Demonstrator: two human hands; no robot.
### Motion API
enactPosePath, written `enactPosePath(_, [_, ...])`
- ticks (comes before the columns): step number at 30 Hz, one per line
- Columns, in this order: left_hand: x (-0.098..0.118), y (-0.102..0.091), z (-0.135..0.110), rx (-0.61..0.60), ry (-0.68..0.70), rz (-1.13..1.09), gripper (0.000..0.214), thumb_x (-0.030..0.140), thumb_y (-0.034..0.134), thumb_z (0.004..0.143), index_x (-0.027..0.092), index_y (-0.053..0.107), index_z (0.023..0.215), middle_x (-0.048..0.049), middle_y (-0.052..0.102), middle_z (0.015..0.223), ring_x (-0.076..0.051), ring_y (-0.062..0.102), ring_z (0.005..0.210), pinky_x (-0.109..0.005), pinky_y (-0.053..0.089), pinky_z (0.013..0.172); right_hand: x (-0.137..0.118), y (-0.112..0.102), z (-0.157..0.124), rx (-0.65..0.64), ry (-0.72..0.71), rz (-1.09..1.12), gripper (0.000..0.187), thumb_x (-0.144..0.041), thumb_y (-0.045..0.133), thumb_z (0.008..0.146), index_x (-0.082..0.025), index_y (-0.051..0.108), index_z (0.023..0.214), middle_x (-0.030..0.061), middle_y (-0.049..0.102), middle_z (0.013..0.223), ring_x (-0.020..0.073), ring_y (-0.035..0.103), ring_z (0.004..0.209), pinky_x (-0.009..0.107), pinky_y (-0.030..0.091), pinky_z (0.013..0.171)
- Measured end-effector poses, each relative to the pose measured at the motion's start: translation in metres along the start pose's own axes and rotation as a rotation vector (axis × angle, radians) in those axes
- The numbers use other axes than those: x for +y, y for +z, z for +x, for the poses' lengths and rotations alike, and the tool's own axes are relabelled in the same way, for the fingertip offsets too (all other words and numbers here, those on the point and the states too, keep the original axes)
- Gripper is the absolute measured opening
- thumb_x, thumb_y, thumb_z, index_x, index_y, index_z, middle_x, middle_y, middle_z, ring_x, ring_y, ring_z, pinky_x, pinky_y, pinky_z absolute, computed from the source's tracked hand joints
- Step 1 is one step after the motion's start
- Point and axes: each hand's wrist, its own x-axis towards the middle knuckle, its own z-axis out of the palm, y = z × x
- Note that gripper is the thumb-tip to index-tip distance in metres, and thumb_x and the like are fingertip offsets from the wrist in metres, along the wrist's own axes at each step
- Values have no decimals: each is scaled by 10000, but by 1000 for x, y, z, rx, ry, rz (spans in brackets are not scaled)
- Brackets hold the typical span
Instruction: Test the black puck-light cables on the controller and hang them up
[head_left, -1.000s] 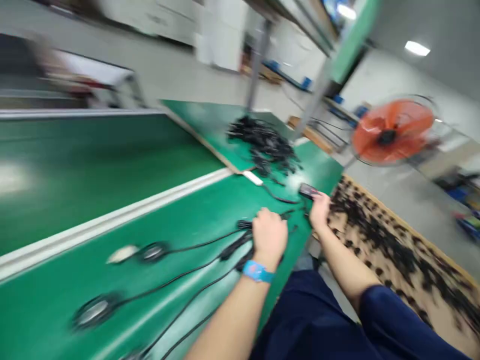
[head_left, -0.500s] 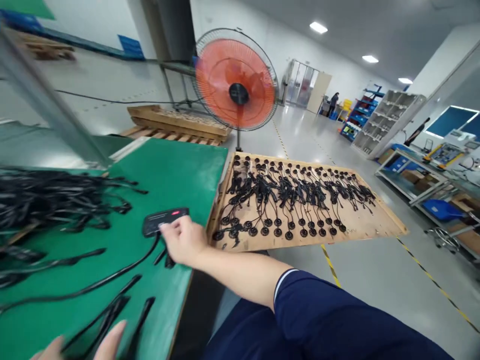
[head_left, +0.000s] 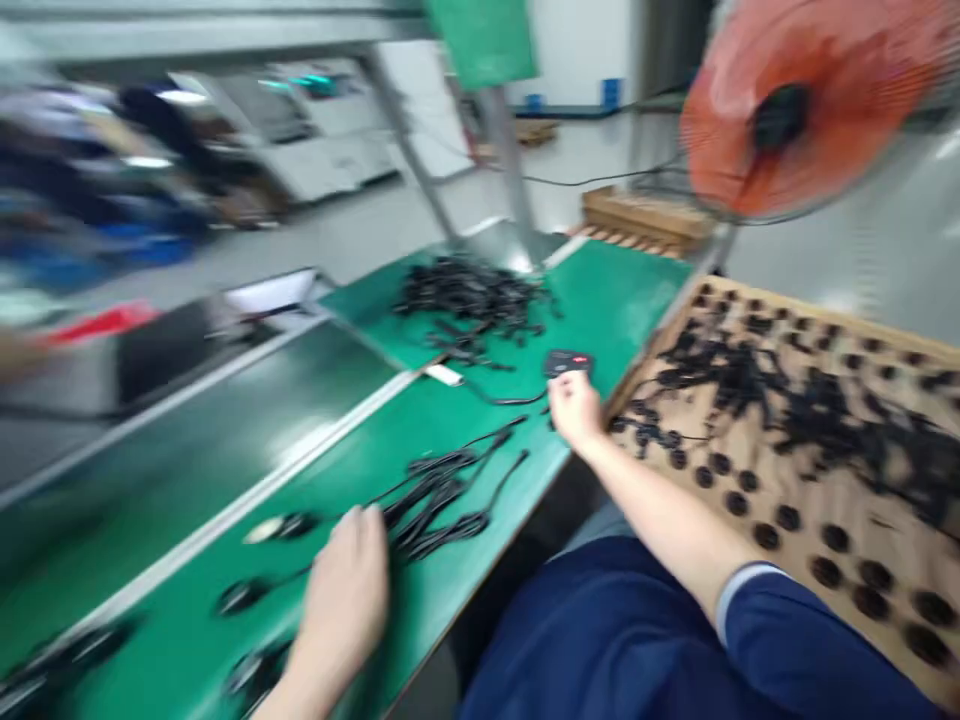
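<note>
A small black box with a red lit display (head_left: 568, 364) lies on the green tabletop (head_left: 611, 275). My right hand (head_left: 576, 408) is closed in a pinch at the box's near edge, with dark cable ends partly hidden under it. A black lead (head_left: 502, 401) runs from the box to a white piece (head_left: 443, 374). Nearer me, my left hand (head_left: 349, 575) is blurred, fingers stretched over the near end of a bundle of coiled black cables (head_left: 435, 495). Beside it lie round black cable heads (head_left: 241, 596), one with a pale end (head_left: 264, 530).
A large pile of black cables (head_left: 472, 295) sits further back. At right, a wooden board (head_left: 757, 545) carries rows of cables with round black heads. An orange fan (head_left: 787, 120) stands behind it. A sunken green channel (head_left: 300, 400) runs along the table's left.
My view has swung left, bringing in more of the table. My right hand stays at the black box; my left hand now rests over the cable bundle, its thumb no longer visible.
</note>
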Motion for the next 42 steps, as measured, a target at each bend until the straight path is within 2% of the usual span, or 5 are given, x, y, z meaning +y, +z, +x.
enactPosePath(10, [2,-25,42,-512,-175,353,385,59,422,855,37,594,1199,-263,647,1114,-380,645,1093,-538,482,966,46,11,1,3,-203,222,316,-512,562,897,-208,597,975,-9,598,663,174,544,623,312,448,687])
enactPosePath(19, [22,-58,35,-784,-458,-382,16,187,524,809,203,524,809,-17,608,645,-158,580,554,-254,415,510,30,-30,-102,-358,-220,337,346,-533,583,960,-198,667,936,17,645,744,148,586,654,270,483,614])
enactPosePath(27, [115,-50,26,-462,-891,-1586,203,206,728,821,131,579,705,5,548,639,-89,519,546,-217,474,541,-23,-59,-144,-841,-348,364,218,-395,687,937,-181,727,937,0,636,801,96,552,620,244,462,616])
enactPosePath(32, [161,-35,23,-194,-1164,-1749,223,69,553,925,114,591,710,-7,550,675,-95,560,602,-213,528,581,-11,-63,-151,-762,-498,208,209,-351,793,871,-184,723,975,29,677,878,152,609,777,290,511,743])
enactPosePath(42, [194,-36,18,-55,-1208,-1868,198,158,515,1006,115,678,902,-40,647,790,-122,656,713,-232,585,675,-3,-58,-169,-445,-667,161,166,-227,725,889,-208,611,769,22,623,796,174,523,775,317,475,733])
